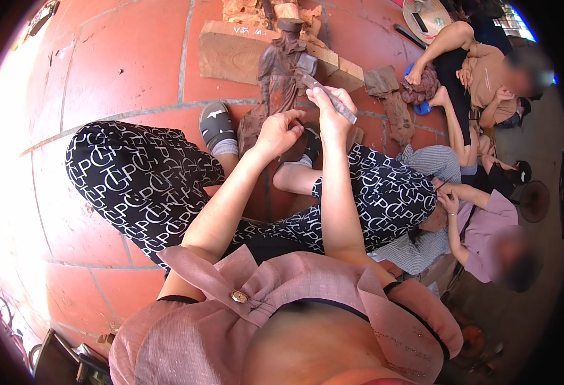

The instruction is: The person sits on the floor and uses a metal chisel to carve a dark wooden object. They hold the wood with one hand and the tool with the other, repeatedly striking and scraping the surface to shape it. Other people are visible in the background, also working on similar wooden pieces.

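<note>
Dark brown wooden figurine (280, 70), carved with a flat-topped hat, upright on the red tiled floor (121, 64) between the knees, close to the far edge of the tiles in view and just in front of a pale wooden block (230, 54). Long flat grey file (328, 97) laid slantwise against the figurine's right flank, upper end touching the carving near shoulder height, lower end jutting past the knuckles. Right hand (330, 110) wrapped round the file, fingers curled together and clamped on its middle. Left hand (279, 131) at the figurine's lower part, fingers bent together and pressed on the wood; whether gripping or only steadying, cannot tell. Both bare forearms rising from the lower edge over black trousers with a white letter pattern (141, 179). Grey slipper with a white mark (216, 123) flat on the tiles just left of the figurine's base, a second foot partly hidden behind the left hand. Pink blouse with a brass button (239, 296) filling the near edge. Rough wood offcuts (391, 96) lying to the right of the block, toward the far right corner of the floor. Beyond them, along the right edge, other people seated on the ground: one in a brown top (487, 77), one in a lilac top (487, 224), well apart from the figurine.
</note>
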Demonstrator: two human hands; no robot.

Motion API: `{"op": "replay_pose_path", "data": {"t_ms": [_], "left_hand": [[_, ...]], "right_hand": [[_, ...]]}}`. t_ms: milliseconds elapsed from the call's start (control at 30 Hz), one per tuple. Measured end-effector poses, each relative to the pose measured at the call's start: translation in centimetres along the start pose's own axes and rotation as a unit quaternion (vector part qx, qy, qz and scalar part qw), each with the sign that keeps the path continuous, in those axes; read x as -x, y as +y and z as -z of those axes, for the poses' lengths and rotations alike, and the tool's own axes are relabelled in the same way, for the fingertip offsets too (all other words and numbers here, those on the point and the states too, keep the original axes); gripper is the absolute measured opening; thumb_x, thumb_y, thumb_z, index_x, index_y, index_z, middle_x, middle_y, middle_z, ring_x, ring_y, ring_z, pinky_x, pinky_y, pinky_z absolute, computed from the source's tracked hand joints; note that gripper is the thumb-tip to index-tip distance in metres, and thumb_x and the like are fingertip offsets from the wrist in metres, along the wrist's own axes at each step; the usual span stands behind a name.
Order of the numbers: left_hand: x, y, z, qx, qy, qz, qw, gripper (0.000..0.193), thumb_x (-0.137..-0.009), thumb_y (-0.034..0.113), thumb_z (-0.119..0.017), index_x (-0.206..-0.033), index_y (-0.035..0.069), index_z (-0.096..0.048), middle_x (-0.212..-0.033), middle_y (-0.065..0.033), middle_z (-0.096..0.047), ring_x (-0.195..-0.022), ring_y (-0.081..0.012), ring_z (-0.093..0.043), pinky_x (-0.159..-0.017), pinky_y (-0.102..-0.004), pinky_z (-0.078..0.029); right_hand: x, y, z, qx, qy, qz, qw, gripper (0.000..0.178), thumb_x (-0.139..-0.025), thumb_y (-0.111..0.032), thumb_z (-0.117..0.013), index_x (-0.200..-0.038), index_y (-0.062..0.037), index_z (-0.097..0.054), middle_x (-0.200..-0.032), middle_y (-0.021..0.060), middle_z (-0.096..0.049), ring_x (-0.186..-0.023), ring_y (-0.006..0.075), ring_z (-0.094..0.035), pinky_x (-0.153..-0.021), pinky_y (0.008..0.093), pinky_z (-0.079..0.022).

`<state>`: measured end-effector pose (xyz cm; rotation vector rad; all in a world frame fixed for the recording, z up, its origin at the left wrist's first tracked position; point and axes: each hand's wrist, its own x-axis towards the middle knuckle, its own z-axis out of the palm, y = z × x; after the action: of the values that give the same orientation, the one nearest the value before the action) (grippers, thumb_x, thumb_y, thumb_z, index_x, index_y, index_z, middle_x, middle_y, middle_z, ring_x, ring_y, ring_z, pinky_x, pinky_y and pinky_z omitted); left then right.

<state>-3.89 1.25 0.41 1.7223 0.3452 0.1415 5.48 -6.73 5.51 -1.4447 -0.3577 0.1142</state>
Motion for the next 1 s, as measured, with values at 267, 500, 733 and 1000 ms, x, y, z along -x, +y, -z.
{"op": "replay_pose_path", "data": {"t_ms": [267, 500, 733, 1000], "left_hand": [[0.1, 0.7, 0.5, -0.016, 0.043, 0.003, 0.999, 0.034, -0.077, 0.01, -0.061, -0.111, 0.005, -0.061, -0.082, -0.0123, -0.067, -0.077, -0.0243, -0.065, -0.074, -0.0351, -0.049], [-0.1, -0.5, 0.2, 0.031, 0.04, -0.008, 0.999, 0.033, -0.077, 0.009, -0.059, -0.11, 0.005, -0.062, -0.079, -0.0119, -0.067, -0.076, -0.0225, -0.065, -0.073, -0.0343, -0.049], [-0.5, -1.3, -0.3, 0.023, 0.057, -0.036, 0.997, 0.032, -0.078, 0.008, -0.058, -0.11, 0.004, -0.062, -0.08, -0.0114, -0.067, -0.074, -0.0217, -0.065, -0.072, -0.0333, -0.05], [-0.5, -1.6, -0.2, 0.066, 0.042, -0.021, 0.997, 0.033, -0.078, 0.007, -0.058, -0.11, 0.005, -0.061, -0.08, -0.0113, -0.066, -0.074, -0.0216, -0.065, -0.072, -0.0332, -0.049]], "right_hand": [[0.2, 3.3, -1.3, 0.136, 0.014, 0.055, 0.989, 0.015, -0.08, -0.009, -0.068, -0.074, 0.0034, -0.062, -0.089, 0.011, -0.062, -0.079, 0.0188, -0.06, -0.07, 0.0299, -0.048], [1.5, 4.3, -0.9, 0.057, 0.051, -0.022, 0.997, 0.015, -0.084, -0.007, -0.061, -0.093, 0.0048, -0.062, -0.093, 0.0079, -0.062, -0.077, 0.0122, -0.06, -0.071, 0.0246, -0.048], [1.7, 4.3, -2.2, 0.051, 0.057, -0.011, 0.997, 0.019, -0.086, -0.012, -0.063, -0.097, 0.0038, -0.058, -0.092, 0.0054, -0.06, -0.082, 0.015, -0.06, -0.077, 0.026, -0.047], [2.4, 3.2, -2.2, -0.05, 0.073, -0.088, 0.992, 0.019, -0.086, -0.01, -0.061, -0.099, 0.0039, -0.058, -0.097, 0.0079, -0.059, -0.083, 0.0154, -0.062, -0.075, 0.0254, -0.05]]}}
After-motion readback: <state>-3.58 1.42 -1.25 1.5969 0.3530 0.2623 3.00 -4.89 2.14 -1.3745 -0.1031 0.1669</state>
